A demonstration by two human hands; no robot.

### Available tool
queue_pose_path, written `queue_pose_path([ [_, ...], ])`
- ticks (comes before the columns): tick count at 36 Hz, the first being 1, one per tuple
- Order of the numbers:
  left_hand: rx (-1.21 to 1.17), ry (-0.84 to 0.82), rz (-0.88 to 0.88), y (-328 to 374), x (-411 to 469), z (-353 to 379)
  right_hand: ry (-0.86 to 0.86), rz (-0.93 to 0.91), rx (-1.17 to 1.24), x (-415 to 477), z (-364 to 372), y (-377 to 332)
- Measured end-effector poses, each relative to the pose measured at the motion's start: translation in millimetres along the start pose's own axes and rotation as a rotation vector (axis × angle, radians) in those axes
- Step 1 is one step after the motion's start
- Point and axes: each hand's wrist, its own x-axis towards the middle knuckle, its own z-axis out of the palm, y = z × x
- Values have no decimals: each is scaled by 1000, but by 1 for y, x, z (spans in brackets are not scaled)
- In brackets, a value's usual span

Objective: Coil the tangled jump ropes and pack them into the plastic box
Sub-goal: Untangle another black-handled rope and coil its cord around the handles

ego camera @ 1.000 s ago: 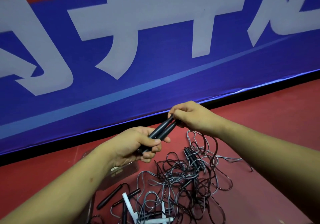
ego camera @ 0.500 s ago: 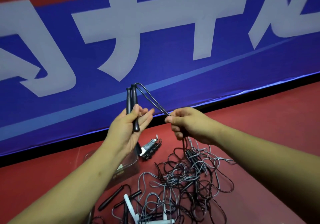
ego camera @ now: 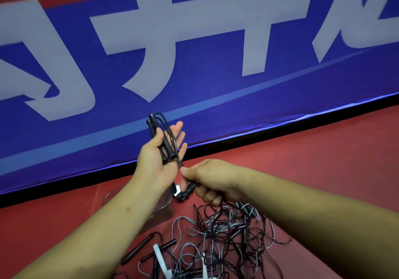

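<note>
Head view looks down on a red floor (ego camera: 323, 170) that meets a blue banner (ego camera: 216, 110) with large white characters along its far edge. The left hand (ego camera: 155, 159) is raised in front of the banner, palm toward the camera, with its fingers nearly straight and its thumb pressed across two black handles (ego camera: 166, 146), which stand upright side by side against the palm. A thin dark cord (ego camera: 172, 135) leaves the handle tops, arcs over and runs down across the left fingers to the right hand (ego camera: 213, 179). That hand pinches it between thumb and forefinger just beside the heel of the left palm, its other fingers curled under. The clear plastic box (ego camera: 111, 194) sits on the floor under the left forearm, mostly hidden by it. Beside the box lies a small springy coil (ego camera: 186, 191). Nearer the camera, the tangle of ropes (ego camera: 226, 231), black and grey, sprawls over the floor below the right hand, with a loose black handle (ego camera: 138, 250) and white handles (ego camera: 159, 259) at its left and near edges.
</note>
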Motion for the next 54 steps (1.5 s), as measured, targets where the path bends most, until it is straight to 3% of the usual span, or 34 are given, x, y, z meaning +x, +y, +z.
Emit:
queue_pose_path([
  [6,-15,-80,-100,-4,-3,2,9,2,-76,-2,1,-2],
  [13,-46,31,-54,-1,5,7,5,-94,-112,-6,1,-9],
  [22,60,-68,-35,-3,4,5,-112,36,-6,-6,-1,-14],
  [30,-110,-114,-28,-2,-2,13,-88,-63,-60,-14,-2,-17],
  [37,403,9,127,-1,9,3,2,-202,-206,-22,-11,-23],
  [39,688,27,240,2,9,-1,35,-192,-295,-26,-18,-24],
  [42,1308,15,453,7,10,-12,160,-208,-505,-30,-33,-25],
  [44,1404,-18,419,3,11,-19,216,-234,-564,-33,-43,-26],
  [46,1155,-7,286,-1,12,-20,207,-233,-593,-36,-48,-26],
  [51,88,131,0,12,10,-7,79,-241,-405,-30,-29,-14],
  [54,-211,157,-35,17,4,-2,51,-208,-436,-21,-11,-7],
])
